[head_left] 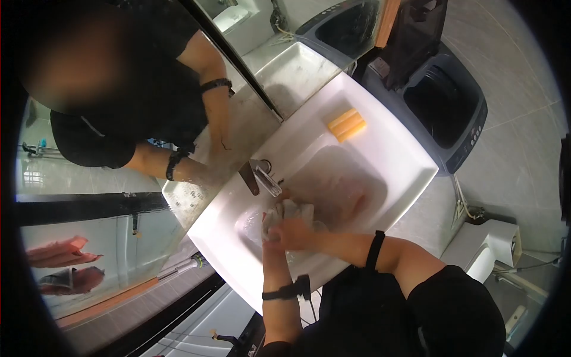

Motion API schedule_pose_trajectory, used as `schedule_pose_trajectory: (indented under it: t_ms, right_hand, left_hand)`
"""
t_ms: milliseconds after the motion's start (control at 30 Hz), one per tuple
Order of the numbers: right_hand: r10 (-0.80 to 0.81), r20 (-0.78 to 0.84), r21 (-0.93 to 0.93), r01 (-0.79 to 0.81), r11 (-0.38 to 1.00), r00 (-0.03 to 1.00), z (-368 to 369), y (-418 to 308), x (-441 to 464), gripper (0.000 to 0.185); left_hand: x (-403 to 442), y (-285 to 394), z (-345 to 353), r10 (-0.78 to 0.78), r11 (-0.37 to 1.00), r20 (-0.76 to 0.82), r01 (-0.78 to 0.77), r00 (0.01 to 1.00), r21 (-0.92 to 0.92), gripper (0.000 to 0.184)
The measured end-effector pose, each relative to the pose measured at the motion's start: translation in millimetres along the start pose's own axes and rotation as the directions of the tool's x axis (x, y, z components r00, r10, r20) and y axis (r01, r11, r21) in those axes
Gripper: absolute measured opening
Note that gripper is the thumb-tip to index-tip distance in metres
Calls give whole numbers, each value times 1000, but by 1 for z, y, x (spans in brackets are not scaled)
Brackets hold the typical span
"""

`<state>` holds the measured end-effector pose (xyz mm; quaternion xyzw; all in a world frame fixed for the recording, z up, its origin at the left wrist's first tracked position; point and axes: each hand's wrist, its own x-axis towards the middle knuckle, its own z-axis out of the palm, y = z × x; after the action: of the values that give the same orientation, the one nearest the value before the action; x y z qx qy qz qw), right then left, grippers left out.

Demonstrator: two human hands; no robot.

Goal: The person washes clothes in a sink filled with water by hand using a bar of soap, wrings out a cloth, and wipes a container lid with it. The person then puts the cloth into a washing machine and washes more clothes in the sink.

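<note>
A wet, whitish cloth is bunched up at the near left of the white sink, under the faucet. My left hand is closed on its near end. My right hand, smeared by motion, presses against the same cloth beside the left, and its fingers look wrapped round it. Cloudy water fills the basin, and something pinkish shows in it to the right. On the far ledge lies a yellow, ridged bar of soap.
A mirror along the sink's left side reflects a person's arms and dark clothing. Beyond the sink stands a dark grey washing machine with its lid raised. A white toilet is at the right on grey floor tiles.
</note>
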<state>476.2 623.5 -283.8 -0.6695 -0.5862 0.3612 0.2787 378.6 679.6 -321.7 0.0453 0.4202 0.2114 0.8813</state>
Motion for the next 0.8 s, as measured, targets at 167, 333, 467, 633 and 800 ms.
schedule_pose_trajectory:
  t_ms: [167, 333, 467, 633, 800]
  right_hand:
    - [107, -407, 257, 1, 966, 907, 46, 21, 7, 42]
    - [221, -360, 75, -208, 975, 906, -6, 17, 11, 33]
    - [176, -491, 54, -171, 984, 853, 36, -17, -21, 34]
    - [213, -180, 16, -214, 977, 960, -2, 55, 10, 25]
    - [190, 124, -259, -153, 954, 974, -76, 110, -5, 24]
  left_hand:
    - [10, -22, 10, 49, 998, -58, -47, 997, 30, 36]
    - [20, -28, 11, 18, 999, -69, -14, 997, 53, 37]
    - [25, -10, 8, -8, 993, -42, 13, 999, 118, 37]
    - [-14, -7, 20, 201, 855, -88, -131, 976, 501, 38]
    - [-75, 9, 16, 423, 144, 170, -251, 890, 957, 38]
